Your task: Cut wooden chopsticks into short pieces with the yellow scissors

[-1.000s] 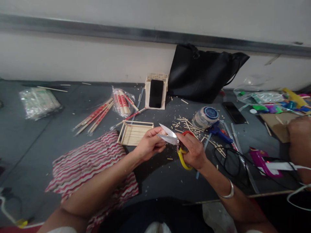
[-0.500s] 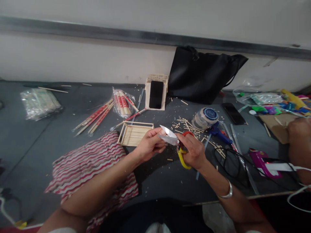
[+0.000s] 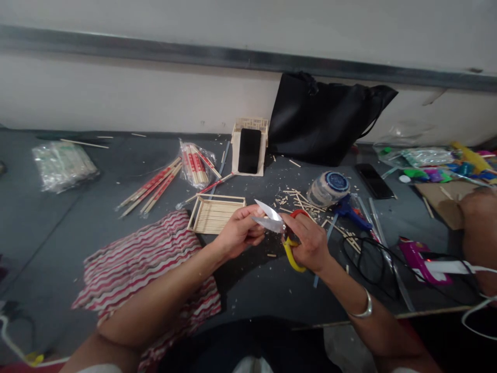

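- your right hand (image 3: 306, 243) is closed around the yellow and red handles of a pair of scissors (image 3: 272, 220). a silver bracelet (image 3: 363, 308) sits on that wrist.
- the scissors are held in the air just above the dark grey floor (image 3: 58, 228), in the middle of the view. the two metal blades stand apart and point left, toward your other hand.
- your left hand (image 3: 236, 233) is right at the blade tips, with fingers (image 3: 256, 211) and thumb drawn narrowly together. whether they pinch a small piece is too small to tell.
- just behind your left hand lies a flat tray built of pale sticks (image 3: 215, 212). a red and white striped cloth (image 3: 143, 264) is spread beside it, under your left forearm.
- short stick offcuts (image 3: 298, 199) are scattered on the floor beyond the scissors, near a roll of tape (image 3: 328, 187) and a blue tool (image 3: 349, 210).
- further back, a dark phone (image 3: 249, 150) stands in a small holder made of sticks (image 3: 250, 124). a black bag (image 3: 322, 119) leans on the wall next to it.
- to the left lie red-wrapped chopsticks (image 3: 153, 186), a clear bag with more of them (image 3: 196, 163), and, well apart, a clear packet (image 3: 62, 163).
- to the right are a second phone (image 3: 375, 180) lying flat, a tangle of black cable (image 3: 368, 254) and a pink glue gun (image 3: 417, 256).
- part of another person's limb (image 3: 479, 233) shows at the right edge.
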Action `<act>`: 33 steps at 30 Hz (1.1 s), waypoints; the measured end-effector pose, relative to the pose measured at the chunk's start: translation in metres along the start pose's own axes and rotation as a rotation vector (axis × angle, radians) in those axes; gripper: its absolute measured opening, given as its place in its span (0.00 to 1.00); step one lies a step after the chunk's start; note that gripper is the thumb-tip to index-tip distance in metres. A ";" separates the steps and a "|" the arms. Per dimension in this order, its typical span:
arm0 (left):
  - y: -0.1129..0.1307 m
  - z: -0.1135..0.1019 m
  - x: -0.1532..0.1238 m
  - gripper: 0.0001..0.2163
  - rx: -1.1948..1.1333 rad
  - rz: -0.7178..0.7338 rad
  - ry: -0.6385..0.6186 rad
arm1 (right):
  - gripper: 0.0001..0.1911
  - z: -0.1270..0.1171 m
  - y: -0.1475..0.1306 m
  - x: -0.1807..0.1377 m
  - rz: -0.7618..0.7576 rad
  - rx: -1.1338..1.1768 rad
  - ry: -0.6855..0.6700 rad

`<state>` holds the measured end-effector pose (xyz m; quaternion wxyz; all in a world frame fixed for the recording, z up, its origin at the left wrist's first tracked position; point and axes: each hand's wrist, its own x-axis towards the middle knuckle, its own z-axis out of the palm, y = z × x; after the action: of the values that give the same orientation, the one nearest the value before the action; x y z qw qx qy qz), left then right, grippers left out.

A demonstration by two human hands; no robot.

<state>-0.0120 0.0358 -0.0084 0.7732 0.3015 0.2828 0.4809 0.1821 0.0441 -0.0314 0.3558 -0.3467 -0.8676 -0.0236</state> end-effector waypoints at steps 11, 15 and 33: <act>0.000 0.002 -0.002 0.20 -0.018 0.022 0.035 | 0.28 0.004 0.003 -0.006 0.005 0.003 -0.012; -0.001 0.000 -0.001 0.20 -0.009 0.031 0.051 | 0.29 0.003 0.004 -0.008 0.014 0.001 -0.047; -0.015 0.012 -0.001 0.22 0.152 -0.023 0.196 | 0.16 0.009 -0.007 -0.004 0.389 0.508 0.217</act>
<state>0.0049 0.0277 -0.0113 0.7223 0.3076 0.3961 0.4762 0.1745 0.0388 -0.0392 0.5190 -0.4015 -0.7202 0.2252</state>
